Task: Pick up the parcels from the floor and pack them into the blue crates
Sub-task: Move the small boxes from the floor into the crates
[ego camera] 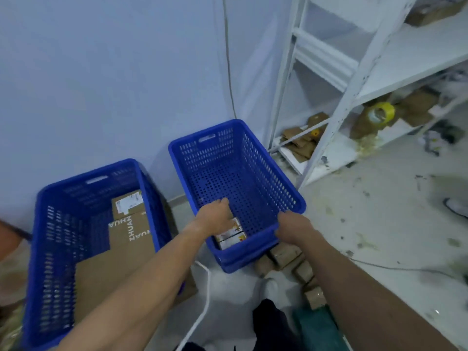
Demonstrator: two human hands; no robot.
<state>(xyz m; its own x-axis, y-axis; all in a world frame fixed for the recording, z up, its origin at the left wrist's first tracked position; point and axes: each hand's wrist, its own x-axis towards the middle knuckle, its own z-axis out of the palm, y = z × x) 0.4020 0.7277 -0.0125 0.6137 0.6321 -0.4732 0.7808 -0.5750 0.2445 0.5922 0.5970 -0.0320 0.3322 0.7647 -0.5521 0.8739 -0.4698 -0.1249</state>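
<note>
Two crates stand on the pale, littered floor (379, 224) against a wall. The left-hand blue perforated plastic crate (50, 249) holds flat brown cardboard boxes (121, 249), one lettered ZHUAN and a smaller labelled one at its far end; the right-hand blue perforated plastic crate (253, 158) holds small white printed boxes (231, 235) stacked in its near left corner. The left hand (215, 216) reaches down into this crate and rests on the top white box; its fingers fold out of sight beyond the knuckles, so I cannot tell whether they grip the box. The right hand (293, 226) sits on the same crate's near rim, fingers curled over it and holding it. Several small brown tape-wrapped parcels (286, 254) lie on the floor just beside that crate's near end, by the right forearm; a white cable (202, 300) runs between the crates; white metal shelving (354, 97) bearing a yellow tape roll (381, 114) stands to the right.
</note>
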